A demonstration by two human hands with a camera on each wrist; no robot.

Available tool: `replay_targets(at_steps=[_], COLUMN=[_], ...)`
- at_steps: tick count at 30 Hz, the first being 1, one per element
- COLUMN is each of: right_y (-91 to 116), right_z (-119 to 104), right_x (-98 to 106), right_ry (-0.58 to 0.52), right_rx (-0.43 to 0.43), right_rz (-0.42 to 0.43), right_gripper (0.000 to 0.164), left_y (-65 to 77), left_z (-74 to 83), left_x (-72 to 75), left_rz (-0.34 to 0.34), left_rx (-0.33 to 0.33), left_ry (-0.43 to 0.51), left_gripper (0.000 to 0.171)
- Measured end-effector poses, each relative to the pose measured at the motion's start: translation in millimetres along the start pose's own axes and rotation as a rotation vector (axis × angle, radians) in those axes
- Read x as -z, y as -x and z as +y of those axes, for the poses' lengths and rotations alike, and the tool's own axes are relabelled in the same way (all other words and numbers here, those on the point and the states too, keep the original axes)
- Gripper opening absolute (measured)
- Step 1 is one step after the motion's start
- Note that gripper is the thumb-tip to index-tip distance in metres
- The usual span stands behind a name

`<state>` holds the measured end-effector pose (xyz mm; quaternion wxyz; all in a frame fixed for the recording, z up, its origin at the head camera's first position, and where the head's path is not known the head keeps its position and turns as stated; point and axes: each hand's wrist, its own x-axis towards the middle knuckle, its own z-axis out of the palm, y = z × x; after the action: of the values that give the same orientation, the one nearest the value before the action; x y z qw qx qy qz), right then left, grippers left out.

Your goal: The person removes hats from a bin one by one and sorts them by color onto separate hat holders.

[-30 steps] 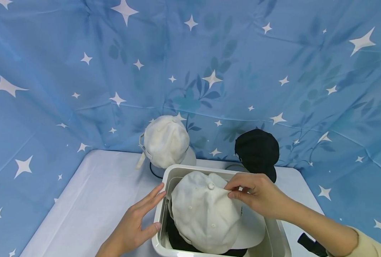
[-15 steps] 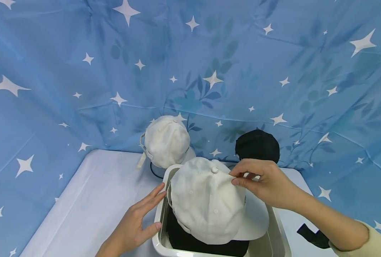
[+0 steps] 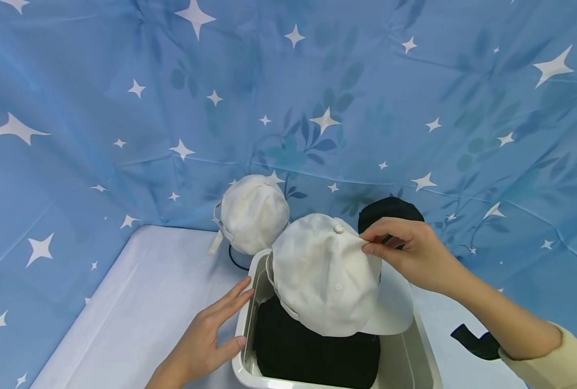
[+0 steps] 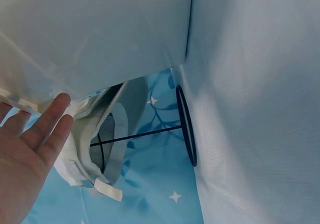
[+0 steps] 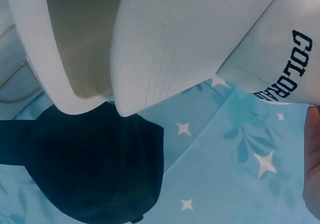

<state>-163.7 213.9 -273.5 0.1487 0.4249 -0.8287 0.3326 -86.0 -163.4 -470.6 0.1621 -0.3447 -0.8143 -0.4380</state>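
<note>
Right hand (image 3: 410, 251) pinches a white fabric baseball cap (image 3: 324, 275) by the crown cloth just beside its top button, thumb against fingertips. Cap hangs over a cream plastic tub (image 3: 407, 362), crown up, brim to the right; can't tell if its back strap touches the rim. Pinching up top probably lets the crown hang in shape and leaves the brim unbent. Dark letters on the front panel show in the right wrist view, only partly readable.

Left hand (image 3: 210, 324) has fingers spread, fingertips and thumb at the tub's left rim, likely to steady it. A black cloth item (image 3: 317, 351) lies flat in the tub under the cap; can't tell exactly what it is.

Behind: a second white cap (image 3: 252, 213) sits on a black wire stand (image 4: 145, 133), presumably to stay raised and rounded. A black cap (image 3: 390, 208) is at back right, partly hidden by the right hand, support unclear. A black strip (image 3: 478, 346) is near the right forearm on the white-covered desk (image 3: 138, 302).
</note>
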Motion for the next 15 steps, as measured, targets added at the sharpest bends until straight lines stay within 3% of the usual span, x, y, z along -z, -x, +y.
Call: replay_targets(at_steps=[15], right_y=[-19.6], right_z=[18.0], right_x=[0.5], right_ry=[0.047], right_rx=[-0.137], right_rz=[0.097], right_gripper=[0.024], left_y=[1.0], left_z=[0.3], left_x=[0.5], left_rz=[-0.006], left_rx=[0.02], left_ry=[-0.013], left_gripper=[0.071])
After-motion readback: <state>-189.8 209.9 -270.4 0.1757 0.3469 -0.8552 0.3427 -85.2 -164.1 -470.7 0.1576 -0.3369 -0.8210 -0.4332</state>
